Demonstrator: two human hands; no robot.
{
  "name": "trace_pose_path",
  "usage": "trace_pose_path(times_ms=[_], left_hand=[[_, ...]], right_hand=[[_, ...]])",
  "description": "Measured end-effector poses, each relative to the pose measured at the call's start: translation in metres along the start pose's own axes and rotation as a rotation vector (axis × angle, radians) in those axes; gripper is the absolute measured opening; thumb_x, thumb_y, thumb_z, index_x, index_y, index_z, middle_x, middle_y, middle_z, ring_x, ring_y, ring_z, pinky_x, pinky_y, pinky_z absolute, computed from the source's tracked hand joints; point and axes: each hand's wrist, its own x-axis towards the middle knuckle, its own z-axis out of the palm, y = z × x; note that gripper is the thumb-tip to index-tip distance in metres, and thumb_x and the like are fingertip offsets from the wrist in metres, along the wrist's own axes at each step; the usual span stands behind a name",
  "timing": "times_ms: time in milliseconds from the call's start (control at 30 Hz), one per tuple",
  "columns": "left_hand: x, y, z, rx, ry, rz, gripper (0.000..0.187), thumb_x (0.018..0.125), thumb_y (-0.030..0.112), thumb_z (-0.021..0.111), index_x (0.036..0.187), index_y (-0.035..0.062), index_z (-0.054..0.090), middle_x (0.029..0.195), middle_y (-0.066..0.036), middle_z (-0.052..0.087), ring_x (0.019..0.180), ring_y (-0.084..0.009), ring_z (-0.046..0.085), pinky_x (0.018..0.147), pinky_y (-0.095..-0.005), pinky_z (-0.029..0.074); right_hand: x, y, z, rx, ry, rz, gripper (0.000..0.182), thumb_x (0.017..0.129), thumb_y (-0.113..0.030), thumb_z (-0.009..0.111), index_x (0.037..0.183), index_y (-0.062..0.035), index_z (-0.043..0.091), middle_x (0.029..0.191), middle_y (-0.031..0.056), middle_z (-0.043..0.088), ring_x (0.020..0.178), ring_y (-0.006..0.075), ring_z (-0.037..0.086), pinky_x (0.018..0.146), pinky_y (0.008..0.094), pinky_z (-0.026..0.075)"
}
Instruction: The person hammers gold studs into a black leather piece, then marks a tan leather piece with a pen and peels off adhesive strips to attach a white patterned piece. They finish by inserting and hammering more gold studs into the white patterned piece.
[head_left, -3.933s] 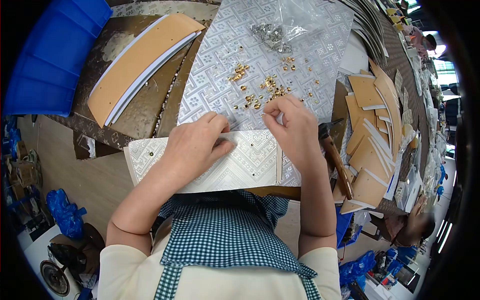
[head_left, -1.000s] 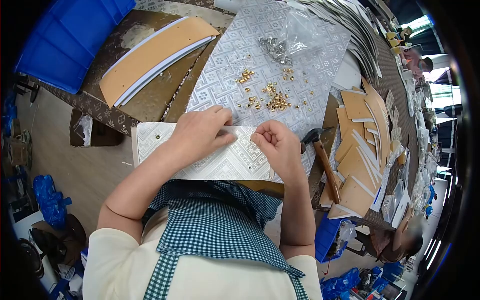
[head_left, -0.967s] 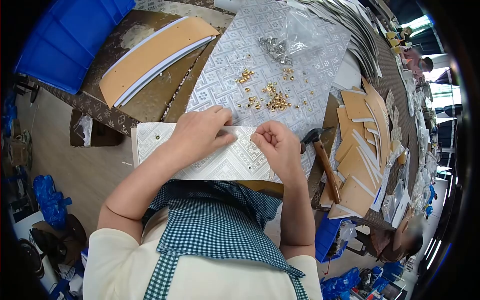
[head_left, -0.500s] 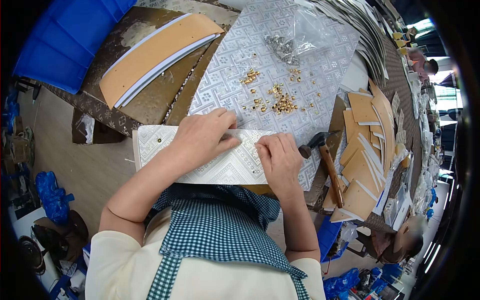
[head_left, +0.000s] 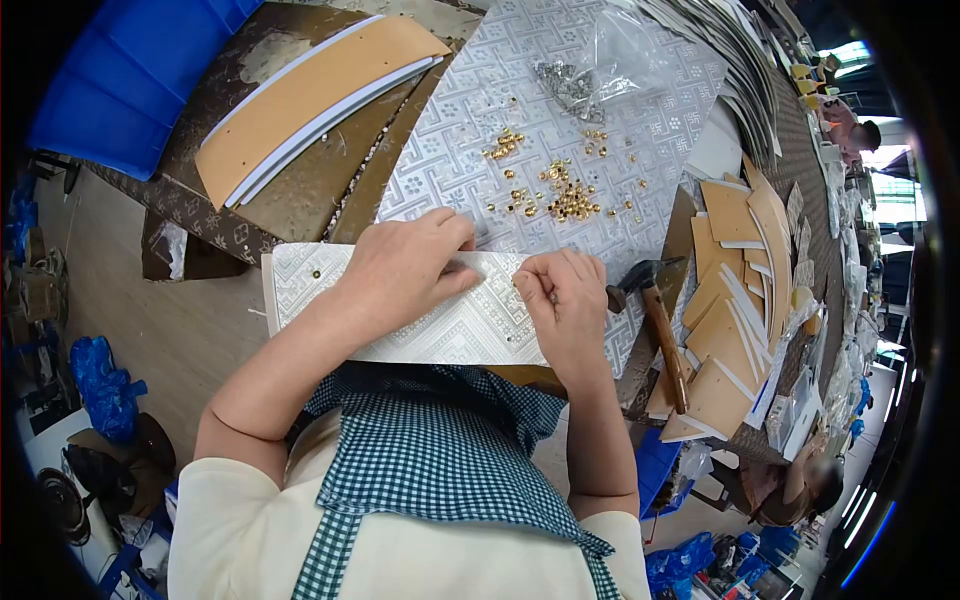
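Note:
A pale panel [head_left: 480, 325] with a woven silver pattern lies across the near edge of the work table. One small brass-coloured fitting [head_left: 316, 273] sits near its left end, and a small dark hole shows low on the right. My left hand [head_left: 410, 270] rests over the panel's middle, thumb on top and fingers bent over the far edge, holding it. Over the panel's right end, my right hand [head_left: 565, 300] has thumb and forefinger pinched together; whatever is between them is too small to make out. Beyond the panel, gold-coloured metal pieces [head_left: 572, 202] lie scattered on patterned sheet material [head_left: 450, 130].
Right of my right hand lies a hammer [head_left: 660, 335] with a wooden handle. Tan curved panels [head_left: 725, 310] are piled beyond it. A clear bag [head_left: 625, 55] with silver pieces lies at the back. Far left are stacked curved panels [head_left: 320, 95] and a blue bin [head_left: 130, 80].
The view has shifted slightly. My right thumb and fingers have bent a little at the panel's right end; my left hand keeps its hold in the middle.

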Motion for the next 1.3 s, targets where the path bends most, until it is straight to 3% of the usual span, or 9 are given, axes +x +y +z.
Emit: trace_pose_path(times_ms=[300,400,633,867,1067,1133,1233,1267,1300], left_hand=[[-0.001,-0.001,0.001,0.005,0.014,0.013,0.028,0.085,0.031,0.071,0.1,0.01,0.061,0.098,-0.007,0.066,0.088,-0.0286,0.067,0.073,-0.0414,0.052],[-0.001,0.001,0.0,0.007,0.02,0.005,0.028,0.085,0.031,0.071,0.1,0.01,0.061,0.098,-0.007,0.065,0.086,-0.0282,0.067,0.072,-0.041,0.052],[0.0,0.002,0.0,-0.011,0.02,-0.001,0.029,0.084,0.028,0.073,0.102,0.0075,0.062,0.097,-0.01,0.065,0.086,-0.0297,0.067,0.074,-0.041,0.052],[-0.001,0.002,0.0,-0.015,0.018,0.001,0.029,0.084,0.028,0.073,0.102,0.0077,0.062,0.098,-0.01,0.065,0.09,-0.0301,0.066,0.076,-0.0414,0.052],[0.0,0.001,-0.001,-0.011,0.001,-0.004,0.029,0.084,0.029,0.072,0.101,0.0081,0.061,0.099,-0.008,0.065,0.09,-0.0299,0.066,0.075,-0.0418,0.052],[-0.001,0.001,0.0,-0.019,0.002,-0.007,0.028,0.085,0.029,0.072,0.101,0.0083,0.061,0.099,-0.008,0.065,0.091,-0.0297,0.066,0.075,-0.0419,0.052],[-0.001,0.0,0.0,-0.008,0.015,-0.009,0.028,0.085,0.03,0.071,0.1,0.0087,0.061,0.099,-0.008,0.065,0.091,-0.0295,0.066,0.075,-0.042,0.052],[-0.001,0.001,0.001,-0.002,0.021,-0.008,0.028,0.085,0.03,0.071,0.1,0.0089,0.061,0.099,-0.008,0.065,0.091,-0.0295,0.066,0.075,-0.0419,0.052],[-0.001,0.001,0.001,0.007,0.022,-0.001,0.028,0.085,0.03,0.071,0.1,0.0091,0.061,0.098,-0.008,0.065,0.09,-0.0295,0.066,0.075,-0.0419,0.052]], right_hand=[[-0.015,-0.005,-0.011,0.15,0.243,0.072,0.02,0.077,-0.002,0.076,0.086,-0.0069,0.06,0.078,0.0037,0.059,0.075,0.022,0.056,0.071,0.0357,0.045],[-0.037,0.013,-0.053,0.045,0.383,0.175,0.022,0.08,-0.005,0.075,0.098,-0.004,0.062,0.094,0.0113,0.062,0.086,0.0272,0.059,0.077,0.0356,0.049],[-0.082,0.058,-0.109,-0.385,-0.023,0.564,0.035,0.082,-0.024,0.074,0.105,-0.0025,0.058,0.099,0.0134,0.064,0.092,0.0353,0.06,0.081,0.0413,0.048],[-0.092,0.018,-0.094,0.356,0.226,0.621,0.03,0.083,0.0,0.075,0.104,-0.0037,0.055,0.073,0.0017,0.057,0.064,0.0051,0.052,0.057,0.0219,0.044],[-0.074,-0.053,-0.11,0.458,0.54,0.171,0.033,0.097,-0.018,0.066,0.118,0.006,0.056,0.089,0.0071,0.062,0.07,0.0088,0.054,0.061,0.0203,0.044],[-0.077,-0.047,-0.103,0.377,0.497,0.098,0.03,0.098,-0.019,0.063,0.114,0.0058,0.057,0.089,0.0086,0.063,0.074,0.0109,0.057,0.061,0.0227,0.045],[-0.074,-0.04,-0.082,-0.296,0.129,0.163,0.019,0.094,-0.016,0.066,0.1,0.0004,0.059,0.079,0.0156,0.064,0.069,0.0273,0.065,0.058,0.0361,0.05],[-0.064,-0.036,-0.068,-0.423,-0.171,0.188,0.017,0.091,-0.015,0.067,0.1,-0.0026,0.06,0.076,0.0153,0.064,0.065,0.0323,0.065,0.057,0.0397,0.051],[-0.064,-0.033,-0.054,-0.374,-0.163,0.227,0.016,0.091,-0.016,0.067,0.099,-0.0039,0.061,0.076,0.0136,0.064,0.061,0.0327,0.064,0.054,0.0417,0.05]])
